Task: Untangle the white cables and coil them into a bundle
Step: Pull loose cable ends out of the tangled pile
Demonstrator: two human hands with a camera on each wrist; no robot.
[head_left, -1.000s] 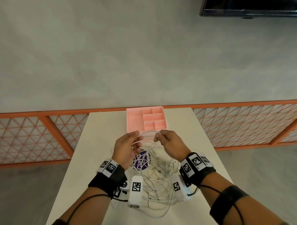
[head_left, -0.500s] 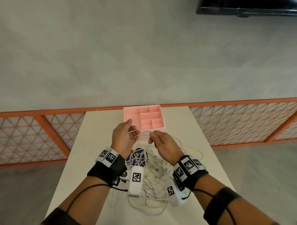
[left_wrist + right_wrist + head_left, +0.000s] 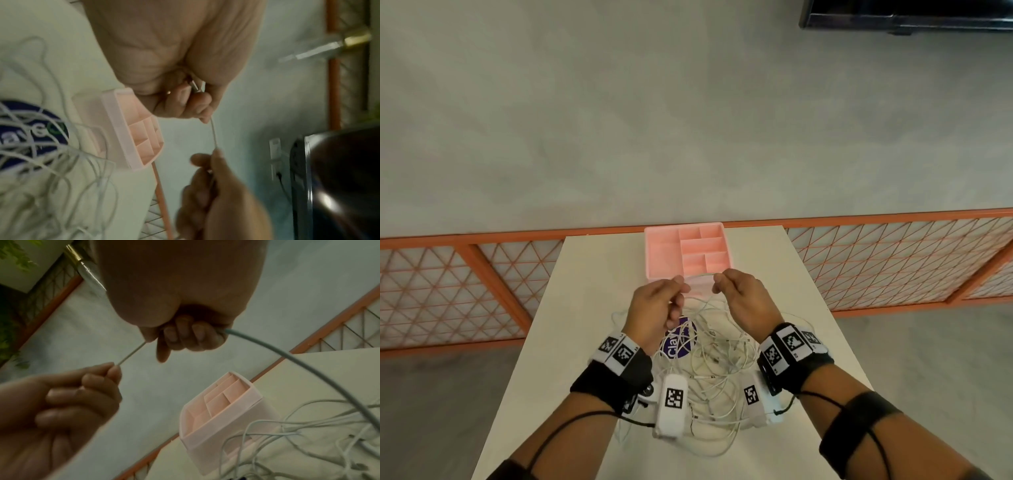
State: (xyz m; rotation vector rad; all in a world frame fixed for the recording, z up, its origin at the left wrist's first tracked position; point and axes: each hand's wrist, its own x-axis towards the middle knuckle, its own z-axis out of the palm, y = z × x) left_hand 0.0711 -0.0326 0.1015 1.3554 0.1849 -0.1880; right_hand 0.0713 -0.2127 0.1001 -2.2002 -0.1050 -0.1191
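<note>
White cables (image 3: 709, 363) lie mostly as a loose, crossing heap on the table (image 3: 592, 274), beneath and between the two wrists, spilling toward the person's body. No coil or bundle shows anywhere, so I judge the task to be at an early stage: one strand has been picked out, and the rest of the untangling and all of the coiling remain.

That single strand (image 3: 698, 276) is stretched in a short, nearly straight span between the hands, raised above the heap. The left hand (image 3: 654, 308) pinches one end of the span between thumb and forefinger, its other fingers curled in. The right hand (image 3: 743, 301) has its fingers closed round the same cable; in the right wrist view the cable leaves the far side of the fist and curves down into the heap.

Just beyond the fingertips of both hands sits a pink compartment tray (image 3: 664, 253), holding no cable in the parts that show. Under the heap, below the left hand, a purple round label (image 3: 678, 342) shows through the strands.
</note>
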